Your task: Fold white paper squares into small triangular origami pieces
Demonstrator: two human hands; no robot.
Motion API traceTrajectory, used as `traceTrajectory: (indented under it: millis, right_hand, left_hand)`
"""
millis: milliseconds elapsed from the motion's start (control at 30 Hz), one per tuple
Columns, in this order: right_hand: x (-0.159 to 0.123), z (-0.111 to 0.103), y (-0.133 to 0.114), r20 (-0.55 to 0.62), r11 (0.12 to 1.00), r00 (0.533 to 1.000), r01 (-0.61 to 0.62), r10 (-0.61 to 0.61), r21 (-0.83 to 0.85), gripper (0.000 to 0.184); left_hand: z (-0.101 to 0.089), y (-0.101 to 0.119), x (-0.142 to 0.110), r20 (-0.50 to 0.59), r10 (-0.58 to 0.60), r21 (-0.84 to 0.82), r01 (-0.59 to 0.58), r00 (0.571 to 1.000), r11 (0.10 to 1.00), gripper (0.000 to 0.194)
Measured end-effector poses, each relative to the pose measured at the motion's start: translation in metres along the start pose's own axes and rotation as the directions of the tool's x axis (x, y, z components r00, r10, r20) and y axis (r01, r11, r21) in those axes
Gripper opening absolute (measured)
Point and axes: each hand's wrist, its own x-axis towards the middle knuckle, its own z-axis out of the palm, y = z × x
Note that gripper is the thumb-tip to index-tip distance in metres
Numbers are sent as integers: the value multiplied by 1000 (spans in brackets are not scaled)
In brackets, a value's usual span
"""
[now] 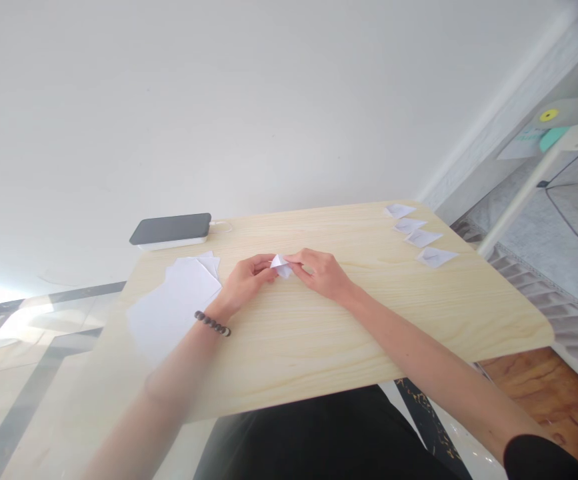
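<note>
Between my two hands, just above the middle of the wooden table (289,360), is a small folded white paper (281,265) with a raised, pointed flap. My left hand (247,280), with a dark beaded bracelet (213,323) at its wrist, pinches the paper's left side. On the other side, the thumb and fingertips of my right hand (321,272) grip the right edge. Part of the paper is covered by my fingers. Loose white sheets (173,303) lie spread out to the left of my left hand.
Several folded paper pieces (436,257) form a row along the table's right side. At the back left, a dark phone (171,229) rests on a white block, a white cable at its right end. The wall (249,107) rises behind the table.
</note>
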Motion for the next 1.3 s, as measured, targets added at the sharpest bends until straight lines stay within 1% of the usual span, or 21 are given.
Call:
traceTrajectory:
  millis: [67, 133, 200, 300, 400, 467, 600, 667, 733, 800, 1000, 1167, 1300]
  right_hand:
    - [0, 0, 2, 0, 996, 999, 32, -32, -79, 22]
    - [0, 0, 2, 5, 988, 998, 63, -63, -141, 22]
    - [0, -1, 1, 23, 982, 996, 91, -88, -168, 23]
    - [1, -3, 0, 49, 984, 994, 101, -95, -148, 24]
    - [1, -5, -2, 52, 996, 997, 66, -62, -60, 25]
    - [0, -6, -4, 49, 1000, 999, 9, -10, 22, 23]
    - [1, -5, -4, 43, 973, 985, -171, 166, 155, 18]
    - [1, -4, -3, 74, 955, 974, -223, 212, 194, 19]
    - [2, -3, -2, 100, 946, 970, -240, 223, 216, 20]
    - [2, -4, -2, 100, 942, 968, -249, 231, 224, 20]
    - [4, -6, -7, 51, 943, 967, -253, 248, 217, 22]
    - [7, -5, -10, 22, 933, 963, -267, 270, 240, 24]
    - [6, -4, -8, 39, 942, 969, -245, 242, 230, 24]
  left_hand:
    - [-2, 1, 0, 31, -4, -77, 6, 999, 997, 36]
    - [-2, 2, 1, 29, -3, -133, 7, 1000, 991, 35]
    - [-1, 2, 1, 10, -19, -127, 20, 1000, 992, 37]
    - [-1, 1, 2, -15, -46, -73, 45, 999, 996, 39]
    - [-1, -1, 2, -42, -49, -78, 45, 998, 996, 40]
    - [0, -2, 2, -77, -51, -55, 47, 996, 997, 41]
    - [4, -1, 0, -130, -7, 92, 19, 991, 996, 37]
    - [5, 0, -2, -144, 32, 143, -11, 989, 990, 35]
    - [6, 1, -3, -157, 61, 167, -34, 986, 985, 34]
    - [7, 1, -4, -164, 75, 178, -46, 984, 983, 33]
    - [7, 3, -4, -229, 110, 202, -63, 967, 977, 34]
    - [9, 3, -1, -238, 99, 124, -71, 966, 990, 35]
    - [11, 2, -1, -184, 88, 24, -85, 979, 996, 37]
